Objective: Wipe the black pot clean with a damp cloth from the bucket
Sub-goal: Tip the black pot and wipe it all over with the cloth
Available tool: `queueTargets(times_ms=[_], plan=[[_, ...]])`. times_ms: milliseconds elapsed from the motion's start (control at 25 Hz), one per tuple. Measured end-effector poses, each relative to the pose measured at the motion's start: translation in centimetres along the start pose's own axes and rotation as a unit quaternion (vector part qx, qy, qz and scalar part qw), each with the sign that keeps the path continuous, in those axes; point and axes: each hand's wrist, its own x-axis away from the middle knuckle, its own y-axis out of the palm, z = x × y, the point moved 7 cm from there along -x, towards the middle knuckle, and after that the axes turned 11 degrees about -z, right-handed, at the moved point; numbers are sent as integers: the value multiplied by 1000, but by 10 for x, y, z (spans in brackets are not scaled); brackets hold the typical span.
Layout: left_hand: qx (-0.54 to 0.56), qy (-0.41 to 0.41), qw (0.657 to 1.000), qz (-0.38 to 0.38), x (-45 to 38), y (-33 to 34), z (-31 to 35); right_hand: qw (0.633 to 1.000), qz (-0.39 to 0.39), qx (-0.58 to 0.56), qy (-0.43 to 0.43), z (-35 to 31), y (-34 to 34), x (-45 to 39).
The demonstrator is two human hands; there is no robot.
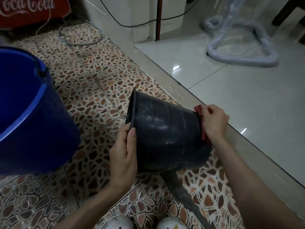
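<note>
The black pot (166,134) lies tipped on its side above the patterned floor, mouth to the left, base to the right. My left hand (124,152) grips its rim at the lower left. My right hand (212,121) presses a red cloth (204,135) against the pot's base; most of the cloth is hidden behind the hand and pot. The pot's wall looks dusty with pale smears. The blue bucket (33,113) stands at the left; its inside is hidden from view.
A raised stone step (181,90) runs diagonally right of the pot, with glossy white tiles beyond. A red Coca-Cola crate (28,10) sits at the top left, with cables (79,35) on the floor. A wrapped hose (239,52) lies at the upper right. Slippers (145,223) show at the bottom.
</note>
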Motion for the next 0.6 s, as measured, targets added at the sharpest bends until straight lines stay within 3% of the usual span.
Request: queueTargets(times_ms=[40,120,240,320,400,480,600], plan=[[-5,3,1000,4,-2,1,2,999,42,-33,-9,-5,-9,6],[-8,2,1000,16,-6,3,3,982,101,-120,-107,-45,-11,34],[8,-8,999,45,-7,5,2,945,10,-138,-297,-120,37,83],[-2,-9,998,66,-5,3,1,934,-74,-59,-346,-148,75,104],[-22,-11,997,79,-3,0,1,932,-122,23,-341,-145,94,105],[-24,-15,997,73,1,2,0,938,-118,57,-321,-121,88,95],[-21,-39,997,60,3,6,-5,977,-89,42,-191,-68,54,44]])
